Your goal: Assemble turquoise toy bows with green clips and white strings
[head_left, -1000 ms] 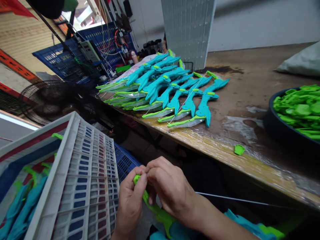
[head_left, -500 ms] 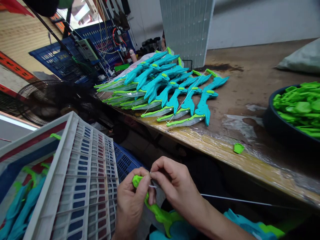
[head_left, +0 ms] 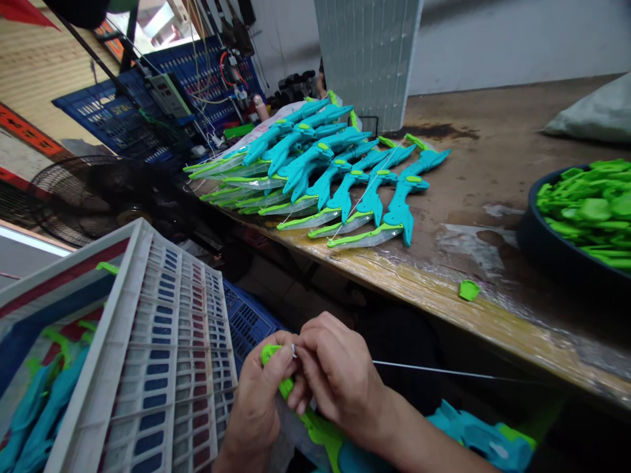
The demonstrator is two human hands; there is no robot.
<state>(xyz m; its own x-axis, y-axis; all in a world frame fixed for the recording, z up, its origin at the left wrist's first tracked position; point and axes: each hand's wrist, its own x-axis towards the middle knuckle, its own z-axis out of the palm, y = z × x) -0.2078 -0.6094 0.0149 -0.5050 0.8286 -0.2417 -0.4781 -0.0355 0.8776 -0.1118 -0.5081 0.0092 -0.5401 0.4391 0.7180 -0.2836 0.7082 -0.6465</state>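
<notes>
Change: string (head_left: 444, 372) runs higher and tauter from the fingers than half a second ago; the two hands have closed together again at the green limb tip, after the right hand had drawn slightly away.
Crate: a white slatted crate (head_left: 162, 368) at the left edge of view, tilted, with teal and green toy parts lying inside it.
Left hand: left hand (head_left: 256, 407) is curled around the green limb (head_left: 283, 387) of a toy bow, thumb and forefinger pressed together on its tip, below the front edge of the workbench.
Toy bow: the held bow (head_left: 345, 453) lies across the lap area, green limb pointing up-left, teal grip low in view, partly hidden by the wrists.
Right hand: right hand (head_left: 335, 378) is pinched, fingertips meeting the left hand's at the limb tip, gripping the thin white string; the string stretches away to the right under the bench edge.
Workbench: a worn wooden workbench (head_left: 493, 171) with plastic film along its front edge.
Finished bows: a row of teal-and-green bows (head_left: 340, 177) overlapping near the bench's left end, limbs toward the front edge.
Loose piece: a small green part (head_left: 468, 290) alone near the front edge.
Basin: a dark basin (head_left: 547, 256) at the right edge, heaped with green parts (head_left: 591, 210).
</notes>
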